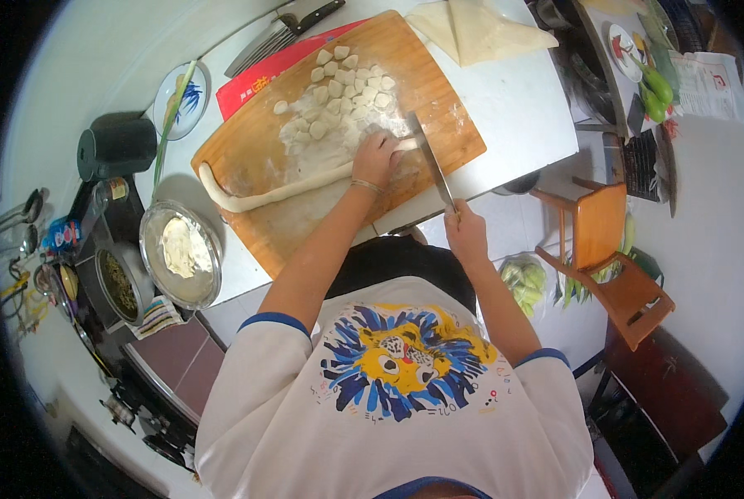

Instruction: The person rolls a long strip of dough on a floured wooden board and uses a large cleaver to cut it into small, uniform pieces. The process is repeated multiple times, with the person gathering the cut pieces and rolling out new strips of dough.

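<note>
A long rope of white dough (pixel 264 195) lies across a floured wooden cutting board (pixel 255 141). My left hand (pixel 376 158) presses down on the rope's right end. My right hand (pixel 465 226) grips the handle of a large knife (pixel 428 158), whose blade stands on the board right beside the left hand's fingers. Several small cut dough pieces (pixel 347 83) lie in a heap at the board's far side.
A glass bowl with dough (pixel 180 249) stands left of the board, with a pot of dark greens (pixel 119 285) beside it. A cleaver (pixel 280 33), a red package (pixel 255 83), a folded cloth (pixel 472 29) and a small plate (pixel 180 100) lie on the white table. Right stands an orange wooden chair (pixel 613 258).
</note>
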`<control>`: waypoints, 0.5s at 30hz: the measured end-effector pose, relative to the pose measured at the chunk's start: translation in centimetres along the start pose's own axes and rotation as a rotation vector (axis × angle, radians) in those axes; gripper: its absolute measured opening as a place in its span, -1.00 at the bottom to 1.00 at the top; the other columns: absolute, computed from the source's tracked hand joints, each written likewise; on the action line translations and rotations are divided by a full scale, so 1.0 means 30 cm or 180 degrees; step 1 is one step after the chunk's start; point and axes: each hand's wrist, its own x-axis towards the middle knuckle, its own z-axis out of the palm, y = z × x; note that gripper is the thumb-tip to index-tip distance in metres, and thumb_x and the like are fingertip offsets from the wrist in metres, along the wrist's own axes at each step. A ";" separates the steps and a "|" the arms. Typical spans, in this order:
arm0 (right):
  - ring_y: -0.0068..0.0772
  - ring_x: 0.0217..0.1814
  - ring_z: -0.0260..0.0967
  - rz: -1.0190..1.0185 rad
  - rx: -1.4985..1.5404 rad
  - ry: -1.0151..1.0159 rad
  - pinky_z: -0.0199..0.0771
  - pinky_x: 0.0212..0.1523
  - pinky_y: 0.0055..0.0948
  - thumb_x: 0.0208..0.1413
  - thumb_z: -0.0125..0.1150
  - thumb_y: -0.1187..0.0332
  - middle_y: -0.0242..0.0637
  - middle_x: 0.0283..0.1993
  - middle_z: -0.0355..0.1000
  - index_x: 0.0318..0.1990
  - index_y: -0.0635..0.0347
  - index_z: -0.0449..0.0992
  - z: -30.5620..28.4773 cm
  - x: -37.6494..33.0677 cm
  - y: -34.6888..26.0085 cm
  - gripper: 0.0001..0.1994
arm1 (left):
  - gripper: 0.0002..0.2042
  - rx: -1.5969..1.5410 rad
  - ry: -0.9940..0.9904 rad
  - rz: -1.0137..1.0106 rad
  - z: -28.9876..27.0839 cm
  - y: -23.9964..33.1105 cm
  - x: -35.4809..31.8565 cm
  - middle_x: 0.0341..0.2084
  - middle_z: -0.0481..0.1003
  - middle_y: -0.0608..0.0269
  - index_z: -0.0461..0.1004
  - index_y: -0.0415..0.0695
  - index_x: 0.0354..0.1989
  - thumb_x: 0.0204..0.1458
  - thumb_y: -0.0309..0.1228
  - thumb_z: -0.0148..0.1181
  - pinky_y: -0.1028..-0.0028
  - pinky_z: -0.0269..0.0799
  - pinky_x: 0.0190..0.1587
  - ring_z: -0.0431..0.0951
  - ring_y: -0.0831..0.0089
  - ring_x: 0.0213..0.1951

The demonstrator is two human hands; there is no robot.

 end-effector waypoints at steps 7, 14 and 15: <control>0.19 -0.40 0.46 -0.0012 -0.0348 0.0035 0.45 -0.37 0.02 0.16 0.04 0.24 0.08 -0.48 0.47 -0.12 0.16 0.47 0.047 0.000 -0.012 -0.75 | -0.80 0.0003 -0.0052 -0.0039 0.014 -0.023 -0.004 -0.30 0.41 0.16 0.49 -0.12 -0.32 -0.15 -0.40 0.29 0.23 0.37 -0.12 0.42 0.12 -0.20; 0.20 -0.36 0.47 0.0265 -0.0928 -0.0215 0.47 -0.32 0.05 0.14 0.01 0.19 0.11 -0.44 0.48 -0.17 0.21 0.46 0.078 0.050 -0.025 -0.72 | -0.77 0.0036 -0.0163 -0.0026 -0.007 -0.009 0.004 -0.28 0.42 0.12 0.51 -0.15 -0.26 -0.12 -0.40 0.29 0.23 0.37 -0.11 0.43 0.09 -0.19; 0.21 -0.35 0.47 0.0290 -0.0988 -0.0222 0.47 -0.31 0.06 0.14 0.00 0.19 0.13 -0.44 0.48 -0.18 0.22 0.46 0.085 0.062 -0.027 -0.72 | -0.77 0.0079 -0.0203 -0.0056 -0.005 -0.011 0.002 -0.28 0.42 0.12 0.51 -0.14 -0.27 -0.13 -0.40 0.30 0.23 0.37 -0.10 0.43 0.08 -0.18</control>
